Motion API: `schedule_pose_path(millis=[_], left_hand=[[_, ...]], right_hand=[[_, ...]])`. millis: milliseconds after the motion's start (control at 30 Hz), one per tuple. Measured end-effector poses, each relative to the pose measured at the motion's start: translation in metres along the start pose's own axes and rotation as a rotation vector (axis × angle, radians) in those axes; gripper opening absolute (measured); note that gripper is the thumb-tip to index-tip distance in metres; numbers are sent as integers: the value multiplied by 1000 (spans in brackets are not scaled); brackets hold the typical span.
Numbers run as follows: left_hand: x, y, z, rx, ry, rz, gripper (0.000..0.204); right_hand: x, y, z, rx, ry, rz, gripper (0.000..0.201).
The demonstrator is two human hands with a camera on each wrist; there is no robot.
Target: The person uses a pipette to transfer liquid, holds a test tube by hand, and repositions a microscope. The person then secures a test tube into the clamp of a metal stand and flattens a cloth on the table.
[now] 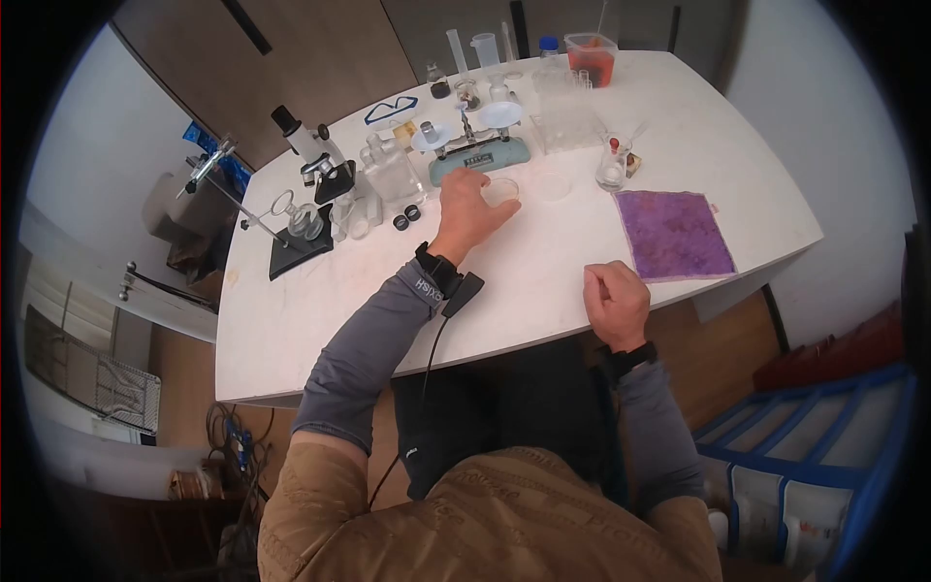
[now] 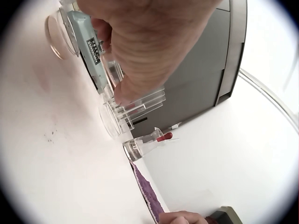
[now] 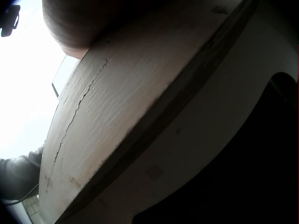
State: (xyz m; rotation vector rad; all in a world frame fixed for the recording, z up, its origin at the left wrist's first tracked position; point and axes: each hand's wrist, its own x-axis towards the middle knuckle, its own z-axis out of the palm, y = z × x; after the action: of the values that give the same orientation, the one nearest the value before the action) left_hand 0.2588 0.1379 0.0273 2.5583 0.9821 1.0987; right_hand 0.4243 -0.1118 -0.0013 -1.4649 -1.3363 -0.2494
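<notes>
My left hand [image 1: 472, 211] is in front of the teal balance scale [image 1: 480, 157], its thumb and fingers around the rim of a clear petri dish [image 1: 502, 188]. The left wrist view shows this dish almost edge-on between thumb and fingertips, partly hidden by the hand. To its right another clear round dish [image 1: 554, 185] lies on the white table [image 1: 524, 262]. My right hand [image 1: 618, 303] rests at the table's front edge with its fingers loosely curled, beside the purple cloth [image 1: 676, 235]. I see nothing in it.
Left of the balance stand glass bottles [image 1: 393, 173], a microscope [image 1: 315, 150] and a ring stand [image 1: 296, 250]. Two small black caps [image 1: 406, 216] lie near my left wrist. At the right is a flask with a red-bulbed dropper [image 1: 612, 173]; behind it, a clear rack [image 1: 567, 121].
</notes>
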Motion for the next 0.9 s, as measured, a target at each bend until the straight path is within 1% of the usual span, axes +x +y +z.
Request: schedule_pose_path(millis=[100,167,400,467,500,567,633,700,733,767,833,867,900], left_hand=[[5,-4,13,66,-34,-43,57],[5,-10,22,114,-47,-73,59],[1,0,23,109,-102,-131,61],[2,0,24,138,-148,-95,68],[3,2,20,156,-130,-103,68],[3,9,10,189,-194,-82,71],[-6,15,-7,174,-149,-71,69],[-20,18,-23,-17,12,45,65],[-30,19,-37,6,61,98,59],[-40,19,-51,11,71,98,59],[-61,14,-76,-174,41,-95,50],[-72,5,-88,-169,53,-102,50],[-85,-7,-100,-196,40,-165,44]], right_hand=[[0,0,0,0,4,0,3],[1,2,2,-17,23,-41,4],[1,0,3,11,10,-29,5],[0,2,3,-3,2,-23,6],[-1,4,4,-11,-2,-32,7],[-1,3,5,-11,6,-44,7],[-1,3,5,-16,-7,-31,7],[-1,3,5,-2,1,-48,7],[-1,3,5,-4,-10,-33,7],[-2,3,5,-8,-23,-15,7],[-2,2,4,-9,-37,-18,6],[-2,2,4,-20,-39,-22,6],[-2,2,4,-31,-44,-26,6]])
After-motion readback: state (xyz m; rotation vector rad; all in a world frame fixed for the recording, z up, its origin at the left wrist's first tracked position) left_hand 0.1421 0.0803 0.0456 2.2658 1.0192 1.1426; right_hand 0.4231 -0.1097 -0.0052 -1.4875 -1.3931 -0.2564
